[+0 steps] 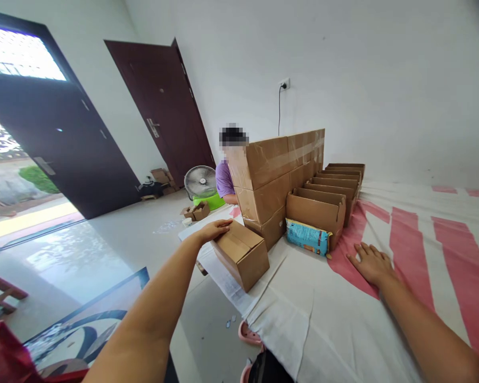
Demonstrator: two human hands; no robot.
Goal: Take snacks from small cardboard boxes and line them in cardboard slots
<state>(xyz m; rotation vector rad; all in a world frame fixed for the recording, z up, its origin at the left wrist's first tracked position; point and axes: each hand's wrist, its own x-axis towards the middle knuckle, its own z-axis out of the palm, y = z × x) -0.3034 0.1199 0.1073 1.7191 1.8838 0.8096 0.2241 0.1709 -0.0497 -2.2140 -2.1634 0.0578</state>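
Note:
My left hand (215, 231) rests on the far left edge of a closed brown cardboard box (241, 250), its fingers laid over the top. That box stands near the table's left edge. My right hand (372, 263) lies flat on the white and red cloth (413, 255), fingers spread, holding nothing. Between the hands, a blue printed packet (308, 237) leans against an upright open carton (315, 210), first in a row of similar cartons running back toward the wall.
Taped cardboard boxes (269, 183) are stacked behind the closed box. A person in a purple top (224, 180) sits behind the stack, mostly hidden. A fan (200, 182) with a green base stands on the floor. Pink shoes (249, 334) show below the table edge.

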